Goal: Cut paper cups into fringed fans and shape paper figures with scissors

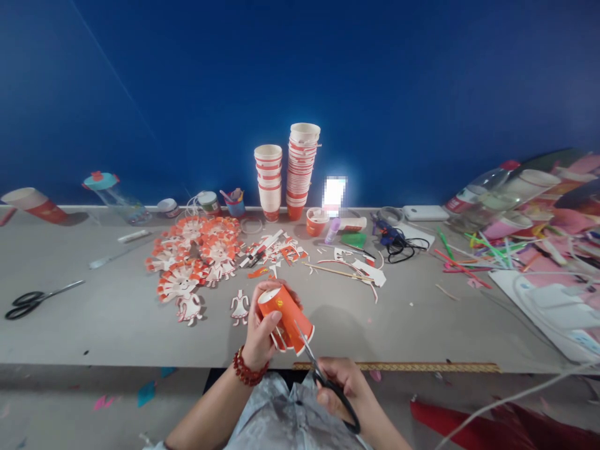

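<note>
Worktop [398,328] ends at six o'clock; near that edge my left hand [259,334] grips an orange cup [287,312], right hand [341,377] scissors [317,370].

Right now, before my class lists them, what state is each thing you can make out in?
Held cup: tilted, partly cut
Left hand: closed on the cup
Held scissors: set against the cup
Right hand: closed on the scissors
Other scissors: lying flat, unheld
Tall cup stack: upright
Short cup stack: upright
Scrap cup: upright, scraps inside
Glue gun: lying, unheld
Left bottle: lidded
Right bottle: capped
</note>
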### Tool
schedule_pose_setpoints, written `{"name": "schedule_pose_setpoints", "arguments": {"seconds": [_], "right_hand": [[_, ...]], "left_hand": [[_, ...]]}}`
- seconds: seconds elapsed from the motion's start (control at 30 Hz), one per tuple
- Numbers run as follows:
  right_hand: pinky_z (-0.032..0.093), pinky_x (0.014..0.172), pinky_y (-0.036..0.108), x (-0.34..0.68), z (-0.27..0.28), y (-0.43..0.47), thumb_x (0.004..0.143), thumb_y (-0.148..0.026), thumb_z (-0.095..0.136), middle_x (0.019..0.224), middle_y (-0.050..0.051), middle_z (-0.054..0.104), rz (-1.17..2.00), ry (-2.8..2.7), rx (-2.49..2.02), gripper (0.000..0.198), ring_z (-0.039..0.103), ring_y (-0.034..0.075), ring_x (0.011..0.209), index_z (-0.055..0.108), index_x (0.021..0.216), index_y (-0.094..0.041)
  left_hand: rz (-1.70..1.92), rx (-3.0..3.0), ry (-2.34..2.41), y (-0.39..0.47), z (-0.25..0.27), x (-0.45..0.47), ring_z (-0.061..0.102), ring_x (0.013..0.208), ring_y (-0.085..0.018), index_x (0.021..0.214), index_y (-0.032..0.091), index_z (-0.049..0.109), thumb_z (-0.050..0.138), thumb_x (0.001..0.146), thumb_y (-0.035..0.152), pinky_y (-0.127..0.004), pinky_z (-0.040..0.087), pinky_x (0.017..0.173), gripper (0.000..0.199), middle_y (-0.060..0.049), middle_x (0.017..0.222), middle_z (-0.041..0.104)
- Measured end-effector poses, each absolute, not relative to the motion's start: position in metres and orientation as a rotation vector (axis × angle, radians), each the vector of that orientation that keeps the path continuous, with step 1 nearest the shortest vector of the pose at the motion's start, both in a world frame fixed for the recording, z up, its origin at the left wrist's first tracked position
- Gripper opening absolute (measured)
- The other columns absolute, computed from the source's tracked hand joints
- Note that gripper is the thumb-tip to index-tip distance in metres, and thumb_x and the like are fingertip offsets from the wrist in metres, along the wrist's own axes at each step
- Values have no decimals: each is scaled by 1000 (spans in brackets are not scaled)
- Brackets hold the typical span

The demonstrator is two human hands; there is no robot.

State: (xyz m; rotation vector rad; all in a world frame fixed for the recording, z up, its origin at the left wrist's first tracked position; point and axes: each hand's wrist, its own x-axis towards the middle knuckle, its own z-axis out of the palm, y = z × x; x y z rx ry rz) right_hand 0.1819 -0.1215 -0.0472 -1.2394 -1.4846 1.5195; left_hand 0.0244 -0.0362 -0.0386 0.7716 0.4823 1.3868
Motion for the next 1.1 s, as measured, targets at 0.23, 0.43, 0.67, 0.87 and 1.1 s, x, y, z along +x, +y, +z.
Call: {"name": "schedule_pose_setpoints", "arguments": {"seconds": [0.23, 0.43, 0.67, 0.87, 1.1], "right_hand": [[13, 46, 24, 182, -50, -123, 63, -92, 44, 53, -7, 23, 1497, -1497, -1255, 72, 19, 8, 50, 30, 56, -21], [13, 45, 24, 181, -49, -123, 62, -92, 45, 51, -8, 21, 1466, -1503, -1288, 73, 18, 7, 49, 30, 55, -21], [12, 45, 24, 181, -49, -123, 58, -92, 49, 50, -8, 21, 1465, -1470, -1317, 74, 17, 7, 48, 29, 52, -21], [15, 38, 21, 178, -52, -127, 51, -90, 59, 40, -9, 30, 1684, -1309, -1271, 72, 24, 5, 37, 35, 54, -22], [17, 36, 20, 179, -49, -127, 57, -87, 58, 40, -9, 33, 1674, -1309, -1214, 69, 28, 5, 34, 37, 55, -22]], "left_hand": [[1398, 769, 481, -36, -41, 24, 64, 88, -21, 102, 24, 54, 73, 71, 36, -37, 55, 78, 38, -5, 106, 59], [1394, 772, 498, -37, -41, 24, 63, 89, -22, 101, 25, 54, 73, 71, 38, -35, 55, 74, 38, -5, 104, 59], [1390, 789, 501, -38, -40, 24, 63, 89, -23, 101, 24, 55, 71, 73, 39, -35, 55, 73, 36, -6, 103, 59], [1346, 804, 440, -40, -41, 25, 61, 84, -21, 101, 23, 55, 71, 73, 36, -34, 54, 70, 35, -6, 107, 55], [1340, 817, 473, -41, -40, 25, 60, 87, -22, 100, 24, 53, 70, 74, 37, -35, 54, 71, 33, -6, 111, 54]]}}
